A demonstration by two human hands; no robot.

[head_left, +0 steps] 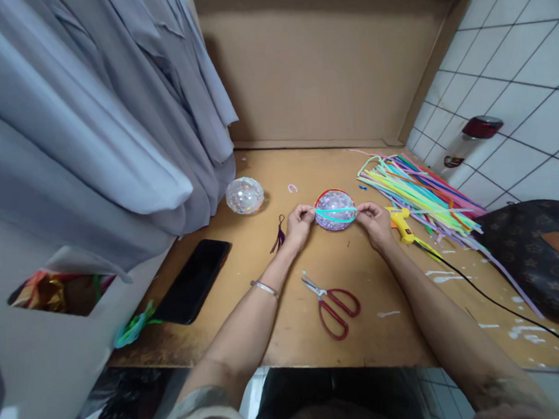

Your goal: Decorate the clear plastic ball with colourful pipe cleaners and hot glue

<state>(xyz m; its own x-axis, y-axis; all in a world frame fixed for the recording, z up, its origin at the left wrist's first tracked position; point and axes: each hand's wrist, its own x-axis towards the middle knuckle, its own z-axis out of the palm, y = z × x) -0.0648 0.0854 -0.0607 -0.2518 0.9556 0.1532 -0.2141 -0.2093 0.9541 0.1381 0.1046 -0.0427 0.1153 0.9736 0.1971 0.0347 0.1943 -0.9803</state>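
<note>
Both of your hands are at a round, mottled purple, bowl-shaped piece [333, 200] on the brown wooden table [290, 329], toward its far half. Your left hand [300, 224] has thumb and fingers pinched together on the left end of a thin, bright turquoise strip [336, 211]; your right hand [375, 219] pinches it at the right end. You have it drawn nearly straight across the piece, while a second turquoise line [336, 220] bows along the near side. You cannot tell from here whether the two lines are one bent strip or separate ones.

As for progress, a thin red-orange band [327, 191] lies along the far edge, so that part looks done. The turquoise strip seems not yet settled, since you are holding both its ends clear. Whether any of it is fixed does not show.

Much material looks unused: a heap of thin, many-coloured strips [417, 184] lies to your right, with a yellow glue gun [403, 225] beside it. A clear, round, bowl-like piece [245, 195], well to your left, shows no coloured band around it. Red-handled metal scissors [322, 292] lie nearer you, out of your grasp.
</note>
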